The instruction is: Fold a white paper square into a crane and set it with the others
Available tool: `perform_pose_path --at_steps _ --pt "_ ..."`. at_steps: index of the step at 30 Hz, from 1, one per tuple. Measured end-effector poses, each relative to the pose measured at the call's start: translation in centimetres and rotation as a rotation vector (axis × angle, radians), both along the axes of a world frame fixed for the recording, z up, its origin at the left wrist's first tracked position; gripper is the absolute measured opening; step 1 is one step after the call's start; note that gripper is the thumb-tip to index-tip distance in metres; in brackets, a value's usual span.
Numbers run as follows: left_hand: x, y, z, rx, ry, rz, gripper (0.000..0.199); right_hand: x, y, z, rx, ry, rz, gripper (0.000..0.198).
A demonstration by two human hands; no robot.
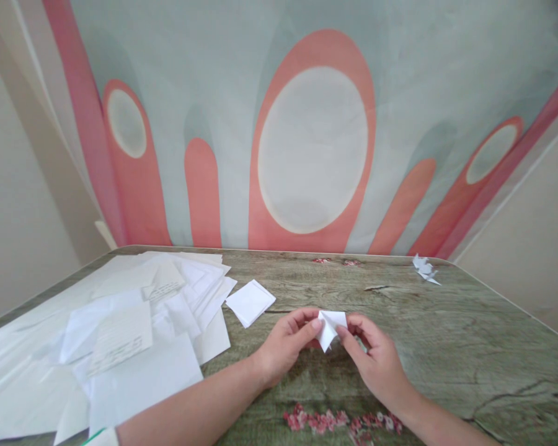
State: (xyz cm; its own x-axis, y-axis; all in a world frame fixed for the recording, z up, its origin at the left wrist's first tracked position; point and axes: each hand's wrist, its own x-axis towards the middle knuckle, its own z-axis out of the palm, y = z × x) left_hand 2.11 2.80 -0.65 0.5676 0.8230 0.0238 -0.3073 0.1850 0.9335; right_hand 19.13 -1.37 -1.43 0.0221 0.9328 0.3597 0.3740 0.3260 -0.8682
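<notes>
Between my two hands is a small piece of folded white paper (pixel 328 328), held above the table with creased flaps and a point facing down. My left hand (pixel 294 337) pinches its left side between thumb and fingers. On the opposite side, my right hand (pixel 369 347) grips the paper with the thumb in front and curled fingers behind. To the left of my left hand lies a small stack of square white paper (pixel 250 302). At the far right of the table sit folded white paper figures (pixel 425 269), small and pointed.
A large, untidy pile of white sheets (pixel 149 365) covers the left of the table, some with printed lines. The wood-patterned tabletop (pixel 469 334) bears pink flower prints (pixel 325 421). Behind its far edge hangs a backdrop (pixel 232 74) with coral arches.
</notes>
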Motion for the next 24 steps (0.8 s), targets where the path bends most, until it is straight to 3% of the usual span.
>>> perform_pose_path --at_steps 3,6,10,24 --pt "0.0 -0.1 -0.2 0.106 0.036 0.052 0.05 0.0 0.1 0.0 0.044 -0.047 -0.055 0.012" --pt "0.0 -0.6 -0.3 0.346 0.191 0.137 0.068 0.1 0.1 -0.1 0.068 -0.088 -0.087 0.011" --pt "0.0 -1.4 -0.4 0.565 0.377 0.225 0.058 -0.1 0.0 -0.1 0.098 -0.131 -0.082 0.009" --pt "0.4 -0.5 -2.0 0.511 0.377 0.218 0.05 -0.5 -0.2 -0.4 0.077 -0.086 -0.074 0.01"
